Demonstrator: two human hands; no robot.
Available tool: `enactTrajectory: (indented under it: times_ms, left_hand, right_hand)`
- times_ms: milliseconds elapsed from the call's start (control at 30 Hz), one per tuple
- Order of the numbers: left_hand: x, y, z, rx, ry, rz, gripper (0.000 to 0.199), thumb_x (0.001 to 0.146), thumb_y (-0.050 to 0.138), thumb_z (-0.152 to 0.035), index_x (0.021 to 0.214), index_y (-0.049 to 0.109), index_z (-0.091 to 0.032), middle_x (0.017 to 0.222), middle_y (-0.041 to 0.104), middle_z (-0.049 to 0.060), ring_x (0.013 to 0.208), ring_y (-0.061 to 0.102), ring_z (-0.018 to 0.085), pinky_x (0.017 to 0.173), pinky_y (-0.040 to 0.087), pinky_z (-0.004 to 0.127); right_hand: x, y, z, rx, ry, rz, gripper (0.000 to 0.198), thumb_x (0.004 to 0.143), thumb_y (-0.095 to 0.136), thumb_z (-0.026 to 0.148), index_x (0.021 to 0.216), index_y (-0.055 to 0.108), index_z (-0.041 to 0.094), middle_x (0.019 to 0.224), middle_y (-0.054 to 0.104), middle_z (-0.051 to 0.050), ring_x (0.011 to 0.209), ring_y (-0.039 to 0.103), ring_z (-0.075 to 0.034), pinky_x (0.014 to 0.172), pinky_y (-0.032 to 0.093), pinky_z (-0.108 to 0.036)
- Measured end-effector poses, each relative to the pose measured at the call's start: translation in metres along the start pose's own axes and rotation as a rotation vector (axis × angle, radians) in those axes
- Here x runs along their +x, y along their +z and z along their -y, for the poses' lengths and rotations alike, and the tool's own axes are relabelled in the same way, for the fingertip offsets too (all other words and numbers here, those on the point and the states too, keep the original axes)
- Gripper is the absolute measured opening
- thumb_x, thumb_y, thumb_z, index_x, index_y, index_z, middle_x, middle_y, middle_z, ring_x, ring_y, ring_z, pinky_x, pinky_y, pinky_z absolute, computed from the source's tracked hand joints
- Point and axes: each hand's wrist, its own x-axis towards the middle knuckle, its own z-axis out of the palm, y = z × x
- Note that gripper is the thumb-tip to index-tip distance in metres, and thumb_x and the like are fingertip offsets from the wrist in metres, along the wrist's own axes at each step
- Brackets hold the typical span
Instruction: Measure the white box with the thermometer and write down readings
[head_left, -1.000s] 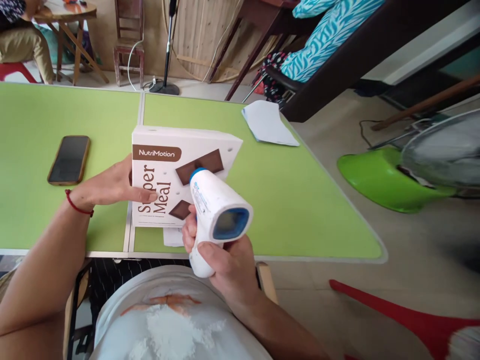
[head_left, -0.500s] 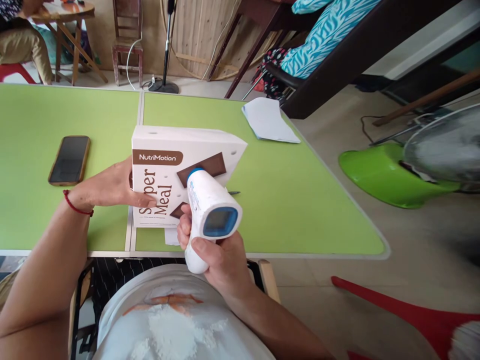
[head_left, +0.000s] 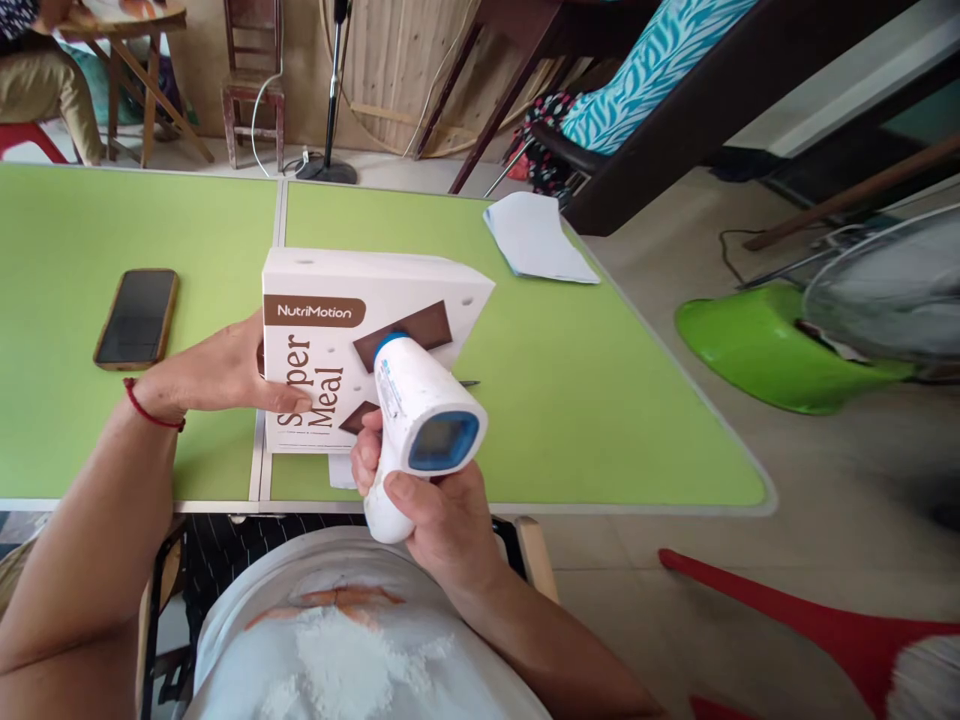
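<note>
My left hand [head_left: 225,372] grips the left side of a white box [head_left: 420,275] printed "NutriMotion Super Meal", its thumb across the front and its other fingers hidden behind. The box is held tilted over the green table [head_left: 600,400]. Wrapped round the handle of a white infrared thermometer [head_left: 409,395] is my right hand [head_left: 442,510]. The thermometer's blue-rimmed tip points at the box front, over a brown bar picture; whether it touches I cannot tell. Its small screen faces me and looks grey, with no readable figures.
A phone [head_left: 136,318] lies on the table's left half. Papers [head_left: 536,235] rest near the far right edge, and a pen [head_left: 469,383] tip shows beside the box. Beyond are a microphone stand [head_left: 328,170], a wooden chair [head_left: 253,85] and a seated person [head_left: 45,85]. A green stool [head_left: 780,350] stands right.
The thermometer's screen end has shifted very slightly to the right and up, while its handle base moved slightly left. My left hand and the box stay nearly as they were.
</note>
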Motion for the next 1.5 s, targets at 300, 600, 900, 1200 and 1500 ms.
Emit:
enactTrajectory:
  times_ms: [300, 600, 900, 1200, 1500]
  left_hand:
    - [-0.002, -0.006, 0.000, 0.198, -0.017, -0.016, 0.070, 0.074, 0.084, -0.042, 0.134, 0.057, -0.018, 0.117, 0.075, 0.008, 0.115, 0.068, 0.031, 0.093, 0.058, 0.038]
    - [-0.006, -0.011, 0.007, 0.276, -0.132, 0.038, 0.081, 0.071, 0.087, -0.049, 0.141, 0.054, -0.021, 0.131, 0.071, 0.011, 0.117, 0.069, 0.032, 0.098, 0.057, 0.042]
    - [-0.006, -0.012, 0.004, 0.099, -0.060, -0.368, 0.064, 0.070, 0.090, -0.045, 0.123, 0.065, -0.020, 0.122, 0.074, 0.008, 0.112, 0.070, 0.034, 0.096, 0.059, 0.047]
    - [0.014, -0.007, 0.043, 0.259, -0.016, -0.628, 0.074, 0.072, 0.086, -0.059, 0.129, 0.058, -0.022, 0.136, 0.065, 0.012, 0.134, 0.056, 0.037, 0.101, 0.056, 0.050]
    - [0.031, -0.006, 0.061, 0.360, -0.025, -0.505, 0.076, 0.084, 0.073, -0.061, 0.143, 0.042, -0.025, 0.144, 0.059, 0.013, 0.123, 0.062, 0.030, 0.086, 0.056, 0.039]
  right_hand:
    - [-0.001, -0.001, -0.003, 0.006, -0.007, 0.037, 0.030, 0.076, 0.081, 0.049, 0.085, 0.065, 0.025, 0.068, 0.060, 0.001, 0.059, 0.049, -0.014, 0.052, 0.042, -0.030]
    - [0.002, -0.002, -0.002, -0.068, 0.007, -0.008, 0.045, 0.068, 0.085, 0.057, 0.092, 0.063, 0.025, 0.071, 0.060, 0.003, 0.060, 0.050, -0.013, 0.054, 0.046, -0.030]
    - [0.025, -0.063, 0.043, -0.527, -0.600, -0.138, 0.020, 0.078, 0.083, 0.040, 0.087, 0.073, 0.026, 0.080, 0.072, -0.002, 0.073, 0.066, -0.019, 0.061, 0.058, -0.035]
    - [0.114, -0.173, 0.035, -1.292, -0.399, -0.248, 0.043, 0.074, 0.076, 0.043, 0.112, 0.064, 0.025, 0.111, 0.071, -0.011, 0.106, 0.067, -0.033, 0.094, 0.054, -0.057]
    - [0.130, -0.181, 0.007, -1.345, -0.385, -0.255, 0.032, 0.066, 0.078, 0.034, 0.092, 0.062, 0.024, 0.094, 0.071, -0.005, 0.089, 0.064, -0.027, 0.087, 0.051, -0.050]
